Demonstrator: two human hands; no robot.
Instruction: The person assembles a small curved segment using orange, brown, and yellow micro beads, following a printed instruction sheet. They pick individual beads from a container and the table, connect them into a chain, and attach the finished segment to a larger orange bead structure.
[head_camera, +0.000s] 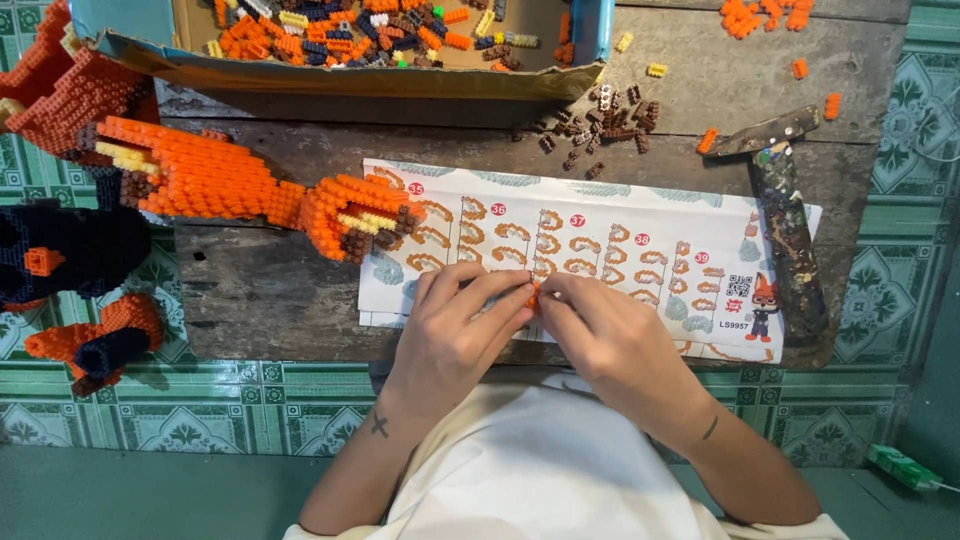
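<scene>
Head view, looking straight down. Largest item: worn wooden table on a green patterned tile floor. At the far edge sits a shallow cardboard box full of loose small bricks, mostly orange, with some dark and yellow ones. Far left: a big orange brick model, its long part reaching right and ending on the instruction sheet. Left of the table stands a dark brick model with orange parts. The sheet lies flat in the middle of the table, printed with rows of orange step drawings. On the right, a paint-spattered hammer rests with its handle across the sheet's right end. A scatter of brown bricks lies just beyond the sheet; a few orange bricks sit far right.

My left hand and right hand meet over the near edge of the sheet. Both pinch one small orange piece between thumb and fingertips, fingers closed on it. The piece is mostly hidden; its shape cannot be told.
</scene>
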